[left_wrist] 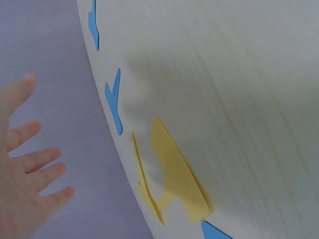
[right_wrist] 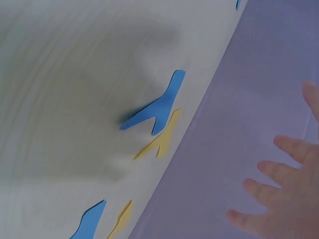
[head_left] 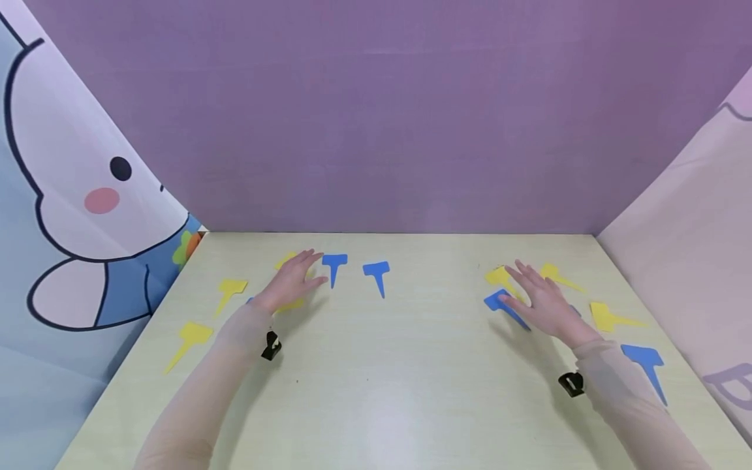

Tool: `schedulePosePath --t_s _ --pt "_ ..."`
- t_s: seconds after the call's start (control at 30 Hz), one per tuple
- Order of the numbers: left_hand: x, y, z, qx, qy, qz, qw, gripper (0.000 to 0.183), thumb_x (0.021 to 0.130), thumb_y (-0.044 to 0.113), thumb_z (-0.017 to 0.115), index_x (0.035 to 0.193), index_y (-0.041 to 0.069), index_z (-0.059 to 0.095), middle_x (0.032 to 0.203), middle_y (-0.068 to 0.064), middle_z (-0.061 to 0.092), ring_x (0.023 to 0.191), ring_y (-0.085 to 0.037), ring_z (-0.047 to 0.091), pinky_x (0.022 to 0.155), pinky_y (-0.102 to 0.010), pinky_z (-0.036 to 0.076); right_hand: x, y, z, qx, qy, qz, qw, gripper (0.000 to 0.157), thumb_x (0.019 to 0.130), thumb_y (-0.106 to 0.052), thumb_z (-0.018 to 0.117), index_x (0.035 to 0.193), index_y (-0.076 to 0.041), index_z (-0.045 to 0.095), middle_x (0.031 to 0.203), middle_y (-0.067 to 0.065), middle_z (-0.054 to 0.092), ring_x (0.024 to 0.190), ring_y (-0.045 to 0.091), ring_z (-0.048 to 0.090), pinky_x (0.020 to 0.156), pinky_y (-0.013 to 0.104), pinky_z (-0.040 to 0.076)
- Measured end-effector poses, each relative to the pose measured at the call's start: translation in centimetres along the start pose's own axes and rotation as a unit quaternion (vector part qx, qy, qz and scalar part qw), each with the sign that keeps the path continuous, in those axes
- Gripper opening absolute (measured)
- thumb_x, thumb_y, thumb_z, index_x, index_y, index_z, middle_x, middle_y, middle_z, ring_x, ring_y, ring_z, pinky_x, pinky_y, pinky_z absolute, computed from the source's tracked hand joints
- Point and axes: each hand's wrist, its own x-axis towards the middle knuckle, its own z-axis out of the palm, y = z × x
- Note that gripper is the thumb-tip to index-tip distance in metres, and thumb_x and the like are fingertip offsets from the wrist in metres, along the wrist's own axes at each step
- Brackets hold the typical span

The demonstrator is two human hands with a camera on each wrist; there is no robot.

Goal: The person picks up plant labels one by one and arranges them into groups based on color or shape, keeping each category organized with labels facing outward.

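My left hand (head_left: 296, 277) hovers over the back left of the table, fingers spread and holding nothing. Under and behind it lie T-shaped yellow plant tags (head_left: 292, 305), partly hidden by the hand; one wide yellow tag (left_wrist: 179, 172) fills the middle of the left wrist view. A blue T-shaped tag (head_left: 335, 261) lies just past the fingertips, with a second blue tag (head_left: 378, 269) to its right. On the other side, my right hand (head_left: 543, 303) is also spread and empty. Its thumb overlaps a blue tag (right_wrist: 162, 104), beside which lies a yellow tag (right_wrist: 162, 139).
Two more yellow tags (head_left: 192, 336) lie along the table's left side. Toward the right edge are further yellow tags (head_left: 608, 318) and a blue tag (head_left: 646, 359), partly behind the right sleeve. A purple backdrop (head_left: 399, 117) rises behind the pale table (head_left: 376, 405), with printed cloth at both sides.
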Motion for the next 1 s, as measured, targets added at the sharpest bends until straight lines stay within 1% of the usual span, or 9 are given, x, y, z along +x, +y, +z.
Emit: schedulePosePath --t_s 0.17,0.3,0.47,0.57,0.77,0.83,1.0 --pt "1.1 -0.3 0.4 -0.033 -0.012 -0.019 0.9992 0.055 0.087 0.029 0.055 0.133 0.004 0.037 0.134 -0.020 0.036 0.122 -0.035 0.034 0.100 -0.048 0.029 -0.1 -0.2 0.1 0.024 -0.004 0.009 1.000 0.063 0.089 -0.038 0.049 0.138 -0.005 0.027 0.142 0.024 0.019 0.125 0.047 0.019 0.094 0.065 0.018" --pt "1.9 -0.5 0.7 -0.046 -0.008 -0.017 0.9987 0.050 0.087 0.023 0.056 0.130 0.000 0.041 0.127 -0.021 0.042 0.116 -0.035 0.041 0.098 -0.047 0.032 -0.3 -0.3 0.2 0.051 -0.011 0.022 0.998 0.061 0.089 -0.037 0.049 0.136 -0.002 0.031 0.139 0.026 0.024 0.123 0.048 0.023 0.093 0.063 0.021" --pt "2.8 -0.5 1.0 -0.056 -0.008 -0.027 0.9980 0.047 0.087 0.019 0.057 0.127 -0.003 0.044 0.123 -0.023 0.045 0.113 -0.035 0.044 0.098 -0.046 0.033 -0.5 -0.4 0.4 0.067 -0.005 0.023 0.997 0.057 0.090 -0.037 0.048 0.131 0.000 0.038 0.133 0.026 0.035 0.121 0.044 0.029 0.095 0.058 0.026" --pt "3.3 -0.6 1.2 -0.062 -0.015 -0.036 0.9973 0.047 0.087 0.019 0.056 0.126 -0.004 0.044 0.123 -0.024 0.045 0.113 -0.036 0.043 0.098 -0.046 0.033 -0.6 -0.5 0.5 0.072 -0.008 0.024 0.997 0.055 0.090 -0.037 0.048 0.130 -0.001 0.041 0.131 0.024 0.038 0.121 0.041 0.032 0.094 0.056 0.029" --pt "4.5 -0.8 1.6 -0.073 -0.034 -0.070 0.9943 0.047 0.088 0.020 0.056 0.128 -0.002 0.043 0.125 -0.023 0.043 0.114 -0.036 0.043 0.098 -0.046 0.033 -0.5 -0.7 0.6 0.082 -0.014 0.023 0.996 0.048 0.090 -0.033 0.049 0.126 0.000 0.046 0.126 0.024 0.043 0.117 0.041 0.038 0.092 0.056 0.033" --pt "4.8 -0.9 1.6 -0.077 -0.037 -0.069 0.9940 0.047 0.087 0.018 0.056 0.127 -0.003 0.043 0.125 -0.024 0.044 0.113 -0.037 0.044 0.097 -0.046 0.034 -0.5 -0.8 0.7 0.083 -0.016 0.025 0.996 0.046 0.091 -0.031 0.049 0.124 0.000 0.047 0.125 0.025 0.045 0.113 0.041 0.042 0.091 0.056 0.034" --pt "5.5 -1.2 1.9 -0.072 -0.038 -0.051 0.9954 0.045 0.086 0.014 0.058 0.124 -0.007 0.045 0.124 -0.025 0.046 0.113 -0.038 0.043 0.096 -0.045 0.035 -0.4 -1.1 0.9 0.086 -0.018 0.032 0.996 0.041 0.090 -0.027 0.051 0.121 0.000 0.051 0.121 0.024 0.049 0.107 0.038 0.048 0.088 0.054 0.037"
